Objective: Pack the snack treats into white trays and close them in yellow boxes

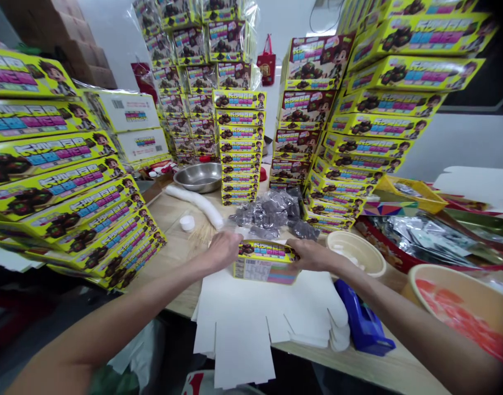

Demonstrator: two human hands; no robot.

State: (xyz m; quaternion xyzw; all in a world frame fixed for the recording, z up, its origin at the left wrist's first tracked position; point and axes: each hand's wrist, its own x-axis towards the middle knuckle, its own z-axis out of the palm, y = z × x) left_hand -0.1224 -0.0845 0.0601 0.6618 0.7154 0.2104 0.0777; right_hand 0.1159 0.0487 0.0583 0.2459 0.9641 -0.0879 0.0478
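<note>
Between my two hands stands a yellow printed cardboard box (268, 269), upright on a pile of flat white box blanks (243, 323). My left hand (224, 249) is closed on the box's left end, near the top. At the opposite end my right hand (311, 255) grips the upper corner, its fingers partly hidden behind the box. Just beyond the box lies a heap of dark clear-wrapped packets (272, 211). A white cap-like round piece (188, 223) and a bunch of thin wooden sticks (200, 236) lie past my left hand.
Tall stacks of yellow boxes rise at left (70, 192), centre (241, 148) and right (370, 126). A metal bowl (200, 178) sits behind. To the right are a cream bowl (358, 249), a blue tape dispenser (364, 323) and a tub of red-and-white packets (453, 302).
</note>
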